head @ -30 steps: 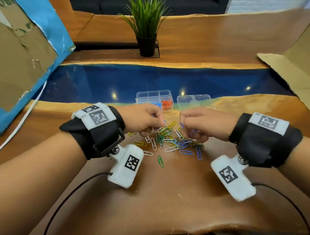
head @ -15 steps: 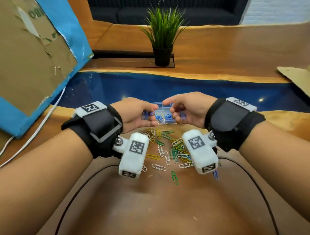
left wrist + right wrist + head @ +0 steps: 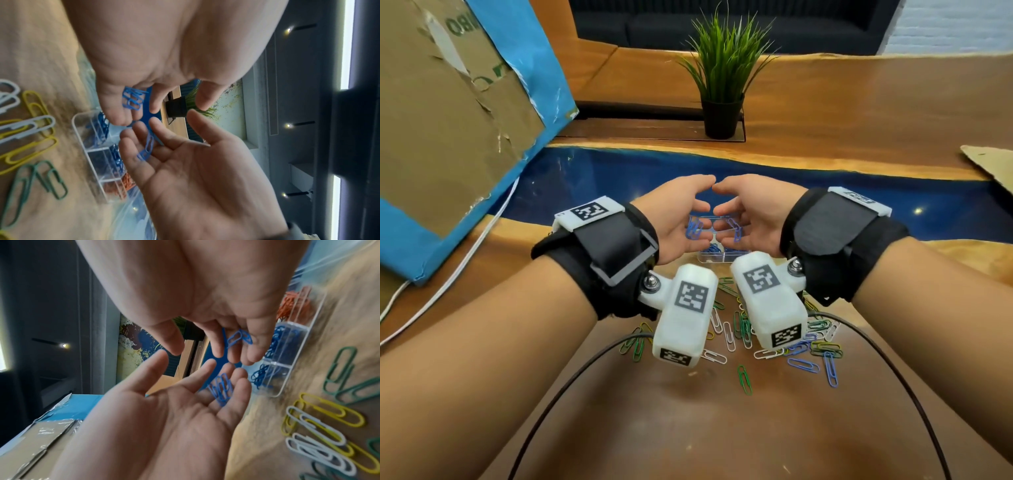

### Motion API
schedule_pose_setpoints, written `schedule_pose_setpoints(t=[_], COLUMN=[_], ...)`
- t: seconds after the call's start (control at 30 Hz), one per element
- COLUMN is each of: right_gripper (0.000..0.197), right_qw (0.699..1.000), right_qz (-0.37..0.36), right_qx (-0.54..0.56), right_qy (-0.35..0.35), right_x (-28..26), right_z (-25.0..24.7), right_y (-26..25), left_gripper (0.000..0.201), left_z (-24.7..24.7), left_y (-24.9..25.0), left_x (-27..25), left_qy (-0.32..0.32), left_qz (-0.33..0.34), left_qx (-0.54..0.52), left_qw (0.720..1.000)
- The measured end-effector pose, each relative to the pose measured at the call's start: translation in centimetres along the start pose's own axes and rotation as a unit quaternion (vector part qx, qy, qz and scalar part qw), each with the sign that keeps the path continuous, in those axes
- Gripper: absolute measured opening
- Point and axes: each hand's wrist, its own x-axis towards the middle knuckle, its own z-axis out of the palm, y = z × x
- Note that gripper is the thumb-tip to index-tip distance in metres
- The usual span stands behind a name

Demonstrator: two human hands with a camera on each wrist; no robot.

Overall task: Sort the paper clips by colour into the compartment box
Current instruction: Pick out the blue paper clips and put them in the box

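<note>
Left hand (image 3: 681, 219) and right hand (image 3: 746, 219) have uncurled above the compartment box (image 3: 714, 255); blue clips (image 3: 694, 228) now falling.

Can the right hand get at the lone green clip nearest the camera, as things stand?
Probably yes. The green clip lies alone on bare wood, nothing covering it. But the right hand is over the compartment box, blue clips leaving its open fingers.

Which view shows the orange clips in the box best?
Right wrist: the orange clips fill the compartment box end cell, next to the blue cells, clear of the hands. The left wrist view shows them too, partly behind the right hand. In the head view both hands hide them.
</note>
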Motion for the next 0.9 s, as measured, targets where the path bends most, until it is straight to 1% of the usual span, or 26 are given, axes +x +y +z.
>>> schedule_pose_setpoints(t=[0.13, 0.3, 0.43, 0.6, 0.73, 0.83, 0.9], right_gripper=[0.045, 0.047, 0.031, 0.031, 0.035, 0.035, 0.028], right_qw=[1.000, 1.000, 1.000, 0.999, 0.998, 0.996, 0.992], right_qz=[-0.002, -0.013, -0.030, -0.044, -0.057, -0.081, -0.105], right_qx=[0.021, 0.002, -0.009, -0.028, -0.040, -0.047, -0.070], right_qy=[-0.011, -0.014, -0.001, 0.012, 0.001, -0.001, -0.002], right_x=[-0.4, -0.8, -1.4, -1.6, -1.8, -2.4, -3.0], right_z=[0.5, 0.7, 0.8, 0.7, 0.6, -0.3, -1.4], right_y=[-0.1, 0.4, 0.6, 1.0, 1.4, 1.5, 2.0], left_gripper=[0.054, 0.061, 0.060, 0.060, 0.061, 0.055, 0.039], left_z=[0.2, 0.2, 0.2, 0.0, -0.2, -0.3, -0.1], left_y=[-0.2, -0.7, -1.0, -1.2, -1.6, -1.7, -1.7], left_x=[0.3, 0.2, -0.2, -0.8, -1.2, -1.7, -2.2], left_qy=[-0.015, -0.023, -0.026, -0.003, -0.013, -0.010, -0.007], left_qz=[0.004, 0.007, 0.010, 0.030, 0.020, 0.043, 0.072], left_qx=[-0.018, -0.020, -0.006, 0.015, 0.020, 0.005, 0.018], left_qw=[1.000, 1.000, 1.000, 0.999, 1.000, 0.999, 0.997])
